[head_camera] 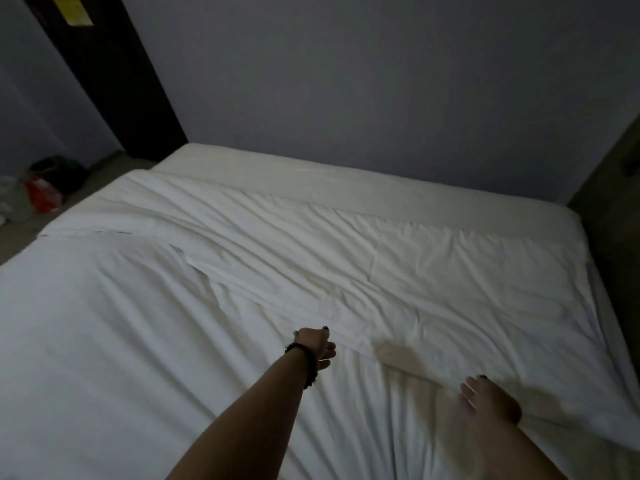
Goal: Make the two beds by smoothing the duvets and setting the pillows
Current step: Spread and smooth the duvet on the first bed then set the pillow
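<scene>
Head view: the white duvet (311, 271) fills the middle and lower frame, spread over the bed (519, 216) whose bare mattress edge shows as a strip along the upper right, against the wall. The duvet is still rumpled — long creases run from the left centre down toward the lower right, and a folded-over band lies across the upper left.

The left hand (317, 346), a dark beaded bracelet (308, 362) on its wrist, reaches out at lower centre, fingers loosely spread and holding nothing; it seems to hover at or just on the cloth, likely placed to sweep the creases flat. Contact cannot be told for sure.

The right hand (490, 398), at the lower right, lies flat with fingers straight, pressing the duvet — probably anchoring it while the other hand smooths.

No pillows are visible. On the floor at the far left sits a red bag (43, 195) beside dark items.
</scene>
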`<state>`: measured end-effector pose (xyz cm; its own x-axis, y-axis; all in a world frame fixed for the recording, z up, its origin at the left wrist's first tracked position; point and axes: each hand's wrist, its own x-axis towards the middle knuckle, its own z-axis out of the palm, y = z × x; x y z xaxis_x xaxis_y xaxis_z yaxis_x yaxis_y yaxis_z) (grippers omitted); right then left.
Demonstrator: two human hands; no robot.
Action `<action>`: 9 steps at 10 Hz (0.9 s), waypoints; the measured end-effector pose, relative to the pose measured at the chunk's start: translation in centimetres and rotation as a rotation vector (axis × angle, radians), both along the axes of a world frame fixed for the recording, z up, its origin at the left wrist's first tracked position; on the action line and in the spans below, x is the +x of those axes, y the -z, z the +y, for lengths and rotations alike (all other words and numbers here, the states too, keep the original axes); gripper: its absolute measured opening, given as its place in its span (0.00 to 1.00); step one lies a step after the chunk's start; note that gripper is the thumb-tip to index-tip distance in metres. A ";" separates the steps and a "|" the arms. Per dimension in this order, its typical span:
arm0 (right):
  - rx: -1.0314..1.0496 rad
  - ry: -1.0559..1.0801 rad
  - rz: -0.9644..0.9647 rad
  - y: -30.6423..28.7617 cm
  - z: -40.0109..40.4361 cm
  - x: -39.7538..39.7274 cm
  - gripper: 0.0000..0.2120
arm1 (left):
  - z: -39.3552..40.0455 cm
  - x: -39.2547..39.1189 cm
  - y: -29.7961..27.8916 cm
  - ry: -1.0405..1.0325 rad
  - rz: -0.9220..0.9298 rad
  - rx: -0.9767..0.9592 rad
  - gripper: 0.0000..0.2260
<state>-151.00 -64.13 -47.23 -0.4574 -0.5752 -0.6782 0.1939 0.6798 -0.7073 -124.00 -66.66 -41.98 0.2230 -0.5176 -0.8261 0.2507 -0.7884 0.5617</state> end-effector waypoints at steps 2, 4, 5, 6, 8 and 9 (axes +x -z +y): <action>-0.193 -0.174 0.007 -10.4 7.8 11.7 0.11 | 9.1 6.5 -6.2 0.384 -0.221 -0.139 0.11; -0.294 -0.404 0.262 -16.5 14.6 19.7 0.08 | 16.3 15.4 -10.3 0.642 -0.491 -0.281 0.16; -0.321 -0.587 0.400 -18.8 18.2 22.9 0.08 | 19.5 18.2 -12.8 0.784 -0.643 -0.355 0.14; -0.330 -0.733 0.528 -19.9 21.6 25.3 0.09 | 22.1 20.2 -13.3 0.838 -0.737 -0.373 0.17; -0.241 -0.928 0.632 -19.5 27.4 26.5 0.14 | 26.8 21.8 -12.1 1.000 -0.813 -0.363 0.20; -0.126 -1.056 0.662 -19.2 29.4 26.5 0.17 | 28.8 22.1 -11.8 1.064 -0.845 -0.367 0.21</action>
<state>-124.54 -34.72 -28.04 0.0347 -0.9124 -0.4078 -0.8210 0.2067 -0.5322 -101.91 -37.87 -30.21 -0.0522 -0.9042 -0.4240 -0.8766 -0.1619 0.4532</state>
